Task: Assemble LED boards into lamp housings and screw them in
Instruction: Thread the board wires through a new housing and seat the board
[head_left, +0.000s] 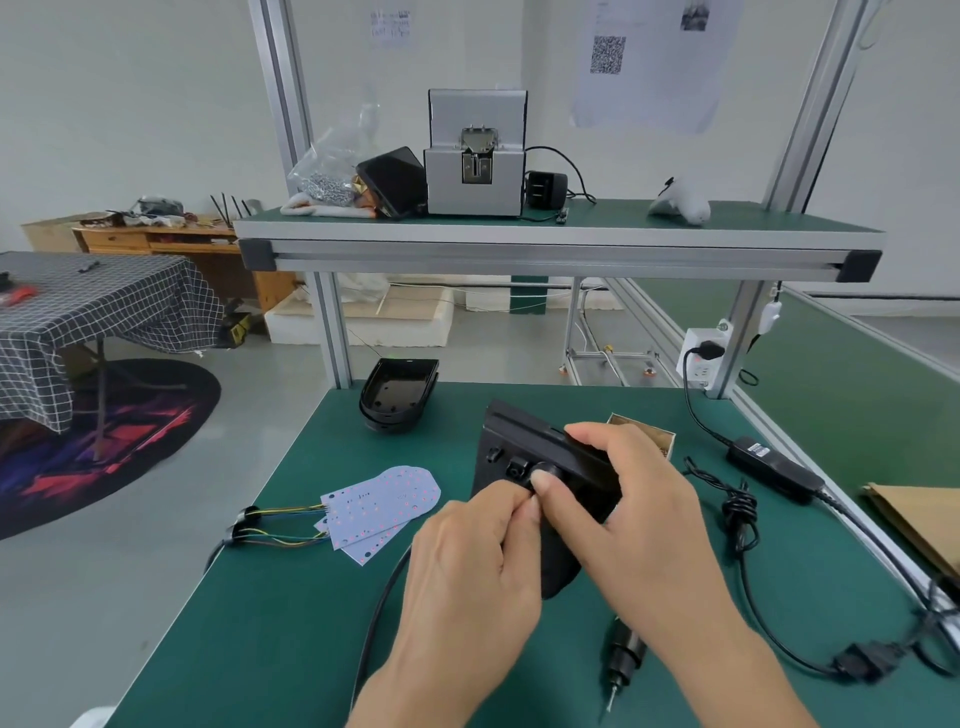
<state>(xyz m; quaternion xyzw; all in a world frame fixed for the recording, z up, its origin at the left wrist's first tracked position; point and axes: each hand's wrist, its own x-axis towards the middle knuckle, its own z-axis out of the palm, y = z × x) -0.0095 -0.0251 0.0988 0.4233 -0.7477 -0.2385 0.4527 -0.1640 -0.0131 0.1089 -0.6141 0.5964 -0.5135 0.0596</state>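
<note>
Head view: lamp housing gripped by right hand for steadying, left hand pinching, probably a grommet.

Three lamp housings, two LED boards

Two bare hands and forearms enter the head view from about 6 o'clock. The left hand shows its back to the camera, with knuckles forming a low ridge across it and the wrist narrowing below; no ring, watch or band sits on it. The right hand, at roughly 3 o'clock from the left one, is likewise free of rings and straps, and its thumbnail looks short and unpainted, though the frame is a little soft there. Both forearms run uncovered to the bottom edge at 6 o'clock, with no sleeve, cuff or glove anywhere along the part that shows
</note>
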